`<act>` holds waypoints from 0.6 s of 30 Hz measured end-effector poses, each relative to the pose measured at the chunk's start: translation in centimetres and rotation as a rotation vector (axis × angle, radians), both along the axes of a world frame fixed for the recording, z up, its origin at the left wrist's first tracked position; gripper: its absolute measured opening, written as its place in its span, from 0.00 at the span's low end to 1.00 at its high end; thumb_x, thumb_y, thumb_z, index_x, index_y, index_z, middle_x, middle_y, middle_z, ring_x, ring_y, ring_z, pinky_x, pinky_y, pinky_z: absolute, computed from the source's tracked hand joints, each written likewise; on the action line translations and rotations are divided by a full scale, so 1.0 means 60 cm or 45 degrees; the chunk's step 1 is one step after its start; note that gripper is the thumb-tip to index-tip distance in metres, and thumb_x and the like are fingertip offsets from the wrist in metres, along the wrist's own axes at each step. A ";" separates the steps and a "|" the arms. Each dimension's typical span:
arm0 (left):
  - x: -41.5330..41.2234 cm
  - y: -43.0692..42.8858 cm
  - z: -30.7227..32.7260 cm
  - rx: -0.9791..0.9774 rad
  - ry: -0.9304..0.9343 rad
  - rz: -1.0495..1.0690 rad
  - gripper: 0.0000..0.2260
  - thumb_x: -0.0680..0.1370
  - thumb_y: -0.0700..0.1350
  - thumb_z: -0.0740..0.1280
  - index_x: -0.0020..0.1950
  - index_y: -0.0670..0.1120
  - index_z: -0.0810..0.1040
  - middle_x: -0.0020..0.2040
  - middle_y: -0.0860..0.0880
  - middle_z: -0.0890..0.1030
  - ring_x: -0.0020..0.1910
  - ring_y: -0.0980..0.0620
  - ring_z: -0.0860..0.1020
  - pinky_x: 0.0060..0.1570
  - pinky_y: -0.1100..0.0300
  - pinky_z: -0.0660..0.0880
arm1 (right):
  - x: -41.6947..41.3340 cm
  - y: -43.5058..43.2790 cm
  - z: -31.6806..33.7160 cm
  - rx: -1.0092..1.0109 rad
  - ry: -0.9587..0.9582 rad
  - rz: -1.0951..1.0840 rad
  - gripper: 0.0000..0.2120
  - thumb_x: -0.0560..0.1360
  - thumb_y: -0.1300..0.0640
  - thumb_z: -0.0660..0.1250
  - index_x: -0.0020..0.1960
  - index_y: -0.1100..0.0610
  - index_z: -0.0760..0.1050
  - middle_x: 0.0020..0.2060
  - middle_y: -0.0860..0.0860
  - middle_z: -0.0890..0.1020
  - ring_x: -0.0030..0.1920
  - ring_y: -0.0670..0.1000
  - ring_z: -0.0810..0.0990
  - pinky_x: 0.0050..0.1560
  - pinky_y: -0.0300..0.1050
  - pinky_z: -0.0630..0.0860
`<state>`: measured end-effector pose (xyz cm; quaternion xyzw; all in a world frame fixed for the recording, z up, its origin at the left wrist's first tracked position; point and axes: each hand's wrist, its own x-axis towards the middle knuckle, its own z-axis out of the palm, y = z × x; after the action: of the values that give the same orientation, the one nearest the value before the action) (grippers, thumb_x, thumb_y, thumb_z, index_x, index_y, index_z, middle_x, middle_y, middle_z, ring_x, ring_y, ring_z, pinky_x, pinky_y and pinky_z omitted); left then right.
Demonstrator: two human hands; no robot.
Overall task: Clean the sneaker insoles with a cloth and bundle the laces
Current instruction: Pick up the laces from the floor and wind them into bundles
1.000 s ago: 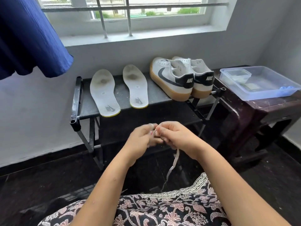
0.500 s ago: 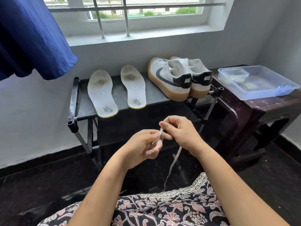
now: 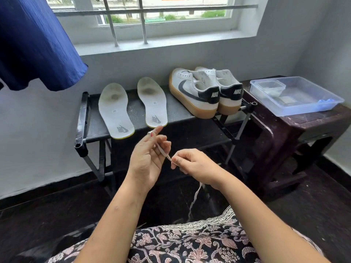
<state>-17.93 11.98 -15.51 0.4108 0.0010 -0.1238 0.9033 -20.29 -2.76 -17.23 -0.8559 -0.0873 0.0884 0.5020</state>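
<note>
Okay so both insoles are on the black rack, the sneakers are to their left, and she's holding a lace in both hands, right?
One slip: in the head view the sneakers stand right of the insoles, not left. Both insoles lie on the black rack, and the lace runs between the left hand and right hand.

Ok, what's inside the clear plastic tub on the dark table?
The clear tub holds a smaller clear container, a flat tan item and small blue pieces. The smaller container's contents are too blurred to tell.
</note>
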 end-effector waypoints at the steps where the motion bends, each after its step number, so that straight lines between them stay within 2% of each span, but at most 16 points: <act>1: 0.001 0.001 -0.003 0.036 0.007 0.046 0.12 0.82 0.43 0.57 0.62 0.41 0.74 0.34 0.52 0.81 0.35 0.56 0.81 0.39 0.65 0.79 | -0.001 0.003 0.001 0.035 0.019 0.037 0.14 0.79 0.51 0.61 0.39 0.51 0.78 0.24 0.44 0.69 0.27 0.44 0.66 0.31 0.39 0.64; 4: -0.001 -0.002 -0.008 0.255 -0.080 0.077 0.12 0.83 0.42 0.55 0.64 0.41 0.71 0.37 0.51 0.83 0.44 0.53 0.83 0.46 0.63 0.79 | -0.004 0.007 0.009 0.146 0.052 0.109 0.14 0.78 0.48 0.63 0.40 0.55 0.79 0.26 0.47 0.67 0.27 0.43 0.64 0.28 0.35 0.61; 6: 0.000 -0.003 -0.018 0.602 -0.225 0.083 0.13 0.83 0.41 0.54 0.64 0.39 0.72 0.42 0.54 0.83 0.52 0.56 0.80 0.56 0.61 0.76 | -0.006 0.007 0.014 0.160 0.045 0.142 0.13 0.78 0.49 0.64 0.40 0.56 0.79 0.24 0.43 0.68 0.25 0.41 0.64 0.27 0.31 0.60; 7: 0.002 -0.004 -0.026 0.838 -0.319 0.088 0.14 0.83 0.42 0.54 0.63 0.38 0.73 0.46 0.56 0.83 0.55 0.59 0.79 0.60 0.60 0.74 | -0.007 0.006 0.016 0.162 0.035 0.151 0.13 0.78 0.51 0.64 0.39 0.56 0.79 0.24 0.40 0.70 0.26 0.39 0.68 0.28 0.29 0.62; 9: -0.001 -0.008 -0.034 1.158 -0.419 -0.005 0.12 0.82 0.43 0.57 0.62 0.43 0.75 0.53 0.54 0.82 0.57 0.58 0.78 0.62 0.55 0.73 | -0.005 0.000 0.017 0.199 0.004 0.135 0.12 0.79 0.53 0.64 0.38 0.54 0.78 0.27 0.37 0.76 0.33 0.35 0.75 0.35 0.27 0.67; 11: -0.012 -0.015 -0.031 1.137 -0.401 -0.201 0.10 0.81 0.43 0.58 0.56 0.44 0.77 0.52 0.45 0.82 0.51 0.51 0.81 0.57 0.52 0.76 | -0.002 -0.008 0.017 0.240 -0.038 0.083 0.13 0.79 0.53 0.63 0.37 0.51 0.78 0.29 0.40 0.77 0.32 0.38 0.73 0.37 0.32 0.67; 12: -0.015 -0.019 -0.029 1.065 -0.369 -0.301 0.11 0.82 0.42 0.57 0.53 0.41 0.77 0.47 0.42 0.82 0.44 0.49 0.82 0.50 0.53 0.78 | 0.001 -0.014 0.016 0.233 -0.064 0.043 0.13 0.79 0.53 0.63 0.37 0.51 0.78 0.29 0.43 0.76 0.31 0.39 0.72 0.37 0.36 0.67; 14: -0.019 -0.022 -0.020 0.996 -0.305 -0.437 0.13 0.83 0.44 0.54 0.50 0.40 0.76 0.34 0.42 0.80 0.29 0.50 0.79 0.38 0.59 0.76 | 0.004 -0.025 0.017 0.187 -0.134 -0.069 0.13 0.78 0.52 0.64 0.37 0.53 0.79 0.29 0.46 0.77 0.31 0.41 0.72 0.36 0.39 0.69; 15: -0.018 -0.022 -0.018 1.009 -0.300 -0.466 0.14 0.83 0.45 0.53 0.49 0.42 0.76 0.30 0.44 0.79 0.25 0.52 0.77 0.35 0.62 0.73 | 0.006 -0.029 0.016 0.199 -0.157 -0.123 0.12 0.78 0.52 0.65 0.37 0.53 0.79 0.29 0.47 0.78 0.32 0.41 0.74 0.38 0.39 0.71; 18: -0.017 -0.021 -0.014 0.989 -0.293 -0.564 0.17 0.83 0.49 0.52 0.47 0.43 0.78 0.25 0.49 0.75 0.20 0.55 0.71 0.38 0.59 0.73 | 0.009 -0.032 0.013 0.266 -0.154 -0.163 0.12 0.77 0.52 0.65 0.38 0.56 0.79 0.28 0.50 0.78 0.32 0.44 0.75 0.38 0.40 0.72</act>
<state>-18.97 10.72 -16.35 0.7202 -0.1407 -0.2582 0.6284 -19.75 -4.66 -16.47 -0.8065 -0.0714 -0.0050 0.5869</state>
